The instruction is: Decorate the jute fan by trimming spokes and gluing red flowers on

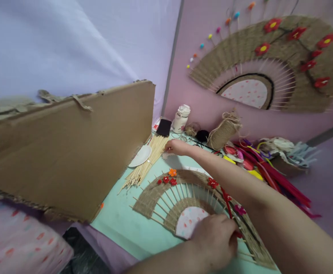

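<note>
A fan of bamboo sticks wound with brown twine (148,199) lies on the pale green tabletop. Small red and orange flowers (172,172) sit along its outer band, and its white centre is dotted with pink. My left hand (215,238) rests over the fan's lower right part, fingers closed on a thin red pipe cleaner (226,203). Stretched across the fan to the far side, my right hand (175,147) has its fingers bent together beside a bundle of bamboo sticks (152,154). Whatever its fingertips pinch is too small to tell.
A large cardboard sheet (69,152) stands at left, with a white plate (140,156) near it. Behind are a black phone-like object (164,128), a white bottle (181,118) and a twine roll (224,131). Pipe cleaners (272,175) lie right; a larger fan (298,57) hangs on the wall.
</note>
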A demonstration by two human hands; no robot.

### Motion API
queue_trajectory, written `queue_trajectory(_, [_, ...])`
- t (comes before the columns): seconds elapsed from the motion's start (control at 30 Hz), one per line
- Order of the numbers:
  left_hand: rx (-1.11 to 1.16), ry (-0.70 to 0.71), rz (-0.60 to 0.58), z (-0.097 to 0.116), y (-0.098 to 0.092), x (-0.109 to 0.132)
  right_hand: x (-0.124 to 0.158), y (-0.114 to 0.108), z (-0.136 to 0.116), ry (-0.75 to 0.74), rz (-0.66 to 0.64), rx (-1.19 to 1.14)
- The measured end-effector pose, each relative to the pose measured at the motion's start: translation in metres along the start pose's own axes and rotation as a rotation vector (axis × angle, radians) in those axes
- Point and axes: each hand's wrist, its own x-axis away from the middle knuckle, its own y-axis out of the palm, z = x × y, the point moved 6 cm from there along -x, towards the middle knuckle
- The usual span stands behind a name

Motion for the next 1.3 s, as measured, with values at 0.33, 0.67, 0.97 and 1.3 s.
queue_trajectory(0.33, [0.046,0.009,0.056,-0.001,-0.006,0.001,0.027,0.006,0.037,0.117,0.030,-0.061])
queue_trajectory(0.67, [0.404,-0.203,0.305,0.004,-0.066,0.013,0.110,-0.042,0.097,0.456,0.195,-0.389])
queue_trajectory(0.97, [-0.152,-0.318,0.464,-0.088,-0.214,-0.042,0.143,-0.052,0.106,0.569,0.332,-0.590])
queue_trajectory(1.3, [0.066,-0.390,0.392,-0.107,-0.188,-0.112,0.140,-0.046,0.097,0.547,0.456,-0.655])
